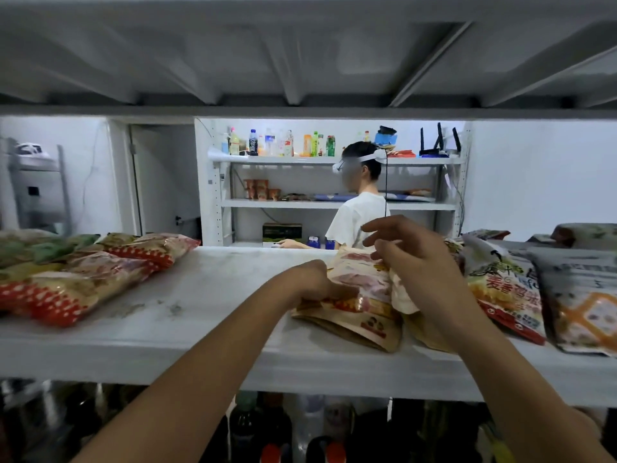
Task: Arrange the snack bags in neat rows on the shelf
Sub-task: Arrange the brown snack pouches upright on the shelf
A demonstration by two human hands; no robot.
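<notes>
So, left hand (315,280) grips the left edge of the tan snack bag (355,307), thumb on top and fingers mostly hidden against it. Right hand (422,262) sits over the same bag's top end with fingers curled narrow. Cannot tell whether they pinch the bag or only touch it. A cream bag (405,297) shows under the right palm.

The tan snack bag lies flat, right of the shelf's middle, its bottom close to the front edge. Just beside it toward the right end lie a white bag with green and orange print (504,289) and a grey bag with an orange pattern (582,304), overlapping at their sides. At the left end is a pile of red-dotted bags (66,282), with green bags (40,250) behind them near the back edge.

Shelf (200,295) is white and scuffed, bare in the middle. Another shelf's underside (300,61) hangs above. Bottles (270,451) stand below the front edge, blurred.

Behind the shelf: a white room, a person in a white T-shirt (359,217) wearing a headset, and a white rack (334,204) holding drink bottles (280,143), cups (257,188) and a router (439,143).
</notes>
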